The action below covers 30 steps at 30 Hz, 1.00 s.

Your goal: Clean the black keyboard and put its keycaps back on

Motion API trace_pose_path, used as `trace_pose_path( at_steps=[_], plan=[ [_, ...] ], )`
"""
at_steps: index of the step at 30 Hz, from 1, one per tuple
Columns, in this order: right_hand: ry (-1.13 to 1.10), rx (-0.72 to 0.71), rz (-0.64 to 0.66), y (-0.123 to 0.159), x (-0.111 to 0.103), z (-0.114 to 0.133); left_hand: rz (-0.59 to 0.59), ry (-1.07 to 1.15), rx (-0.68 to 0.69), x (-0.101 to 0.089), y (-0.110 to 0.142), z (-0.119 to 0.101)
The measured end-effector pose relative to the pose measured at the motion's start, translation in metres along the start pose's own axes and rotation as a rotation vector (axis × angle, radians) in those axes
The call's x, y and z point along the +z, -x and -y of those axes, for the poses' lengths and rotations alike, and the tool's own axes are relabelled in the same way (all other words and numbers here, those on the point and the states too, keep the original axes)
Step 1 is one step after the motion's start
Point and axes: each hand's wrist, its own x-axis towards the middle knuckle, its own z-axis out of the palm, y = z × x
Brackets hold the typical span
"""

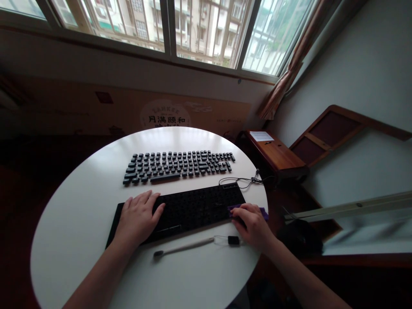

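Observation:
A black keyboard (pixel 193 206) with its keycaps off lies slanted across the round white table. My left hand (pixel 138 214) rests flat on its left end, fingers spread. At the right end, my right hand (pixel 252 221) is closed on a thin purple piece (pixel 263 213), perhaps a cloth; the fingers cover most of it. Loose black keycaps (pixel 180 165) are laid out in rows beyond the keyboard, in a keyboard's layout. Nearer to me lies a brush (pixel 186 247) with a long pale handle and dark bristles. Beside it is a wire keycap puller (pixel 233 240) with a black grip.
The keyboard's cable (pixel 246 182) is bundled near the right edge of the white table (pixel 77 201). A wooden chair (pixel 280 150) with a paper sheet (pixel 261 136) on its seat stands to the right. Barred windows and a printed board are behind.

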Motion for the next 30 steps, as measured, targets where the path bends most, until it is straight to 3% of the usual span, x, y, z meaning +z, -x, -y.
trace_pose_path(
  at_steps=[5,13,19,30],
  plan=[
    [0.013,-0.023,0.110,-0.003,-0.005,0.004,-0.008,0.018,-0.001,0.001,0.000,0.000],
    [0.107,0.049,0.117,-0.008,-0.017,-0.008,-0.005,0.033,0.008,0.002,-0.001,0.002],
    [0.125,0.144,0.093,-0.010,-0.026,-0.026,0.012,0.041,0.003,-0.001,-0.001,0.001],
    [0.120,0.072,0.007,0.011,-0.024,-0.052,0.008,0.039,-0.008,-0.002,0.001,0.000]
  ],
)
